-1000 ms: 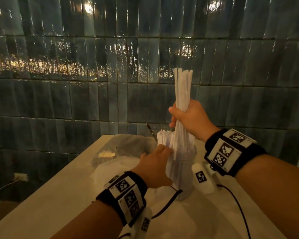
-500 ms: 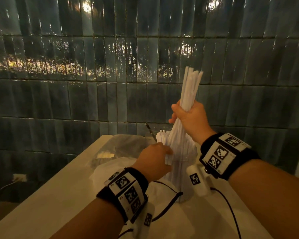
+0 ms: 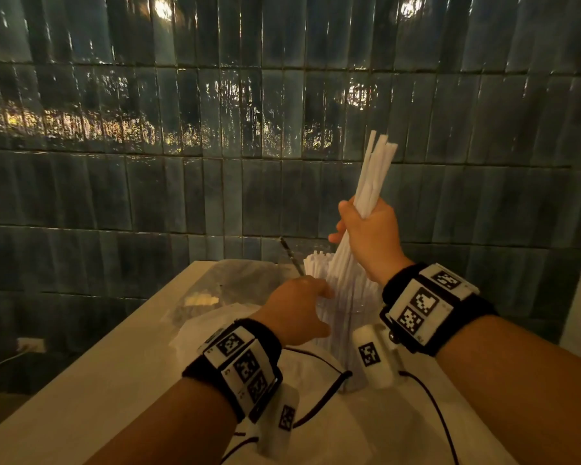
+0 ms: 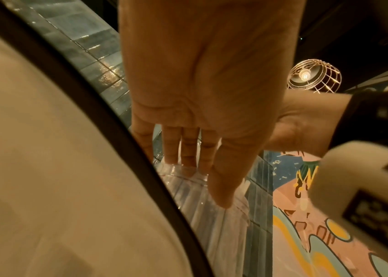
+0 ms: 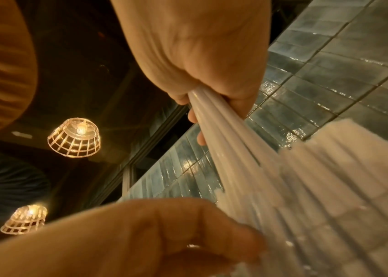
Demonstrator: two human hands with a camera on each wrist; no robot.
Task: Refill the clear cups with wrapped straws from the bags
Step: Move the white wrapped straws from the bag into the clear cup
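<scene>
Nearest on the pale desk (image 3: 81, 391), the left hand (image 3: 294, 312) is bracing the clear cup (image 3: 346, 333), fingers lying fairly straight against its wall and thumb pressing the side, so this grip is steadying rather than clamping. The cup is standing upright just right of that hand, already crowded with wrapped straws (image 3: 319, 266) fanning out at its rim.

Just above and to the right, the right hand (image 3: 371, 236) is gripping a bundle of straws (image 3: 374, 169) in a closed fist, the bundle tilting right at the top while its lower ends are entering the packed cup.

The likely trouble is jamming: with so little room, the incoming ends could be catching on the standing straws and buckling their paper wrappers, or levering a few over the rim. Pushing along that slant could also be tipping the light cup to the left, since the left hand is only pressing on it.

Farther left, a clear bag (image 3: 215, 290) is lying crumpled on the desk; spilled straws could be sliding toward it or off the edge.
</scene>
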